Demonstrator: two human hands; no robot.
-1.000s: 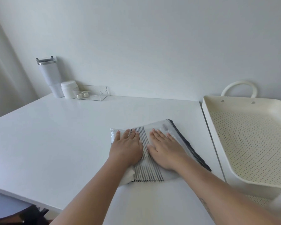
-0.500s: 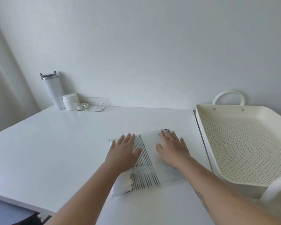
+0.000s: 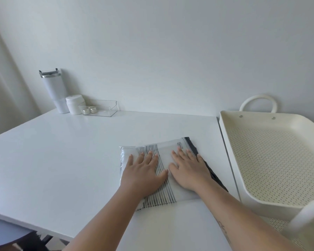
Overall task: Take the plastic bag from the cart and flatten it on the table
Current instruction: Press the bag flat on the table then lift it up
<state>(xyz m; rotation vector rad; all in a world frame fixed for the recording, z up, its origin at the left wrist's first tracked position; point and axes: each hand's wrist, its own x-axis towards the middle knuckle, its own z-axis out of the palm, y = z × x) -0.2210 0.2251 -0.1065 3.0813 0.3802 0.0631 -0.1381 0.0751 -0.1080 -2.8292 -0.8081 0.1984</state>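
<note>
Both hands (image 3: pixel 170 171) press flat on plastic bag (image 3: pixel 166 148).

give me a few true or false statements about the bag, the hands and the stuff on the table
1. Both hands lie flat on the plastic bag: the left hand and the right hand. True.
2. The bag is still in the cart. False: it lies on the table, and the cart's top tray holds nothing.
3. The bag shows dark stripes. True.
4. The tumbler lies on its side. False: it stands upright by the wall.
5. The clear tray is beside the white jar. True.
</note>
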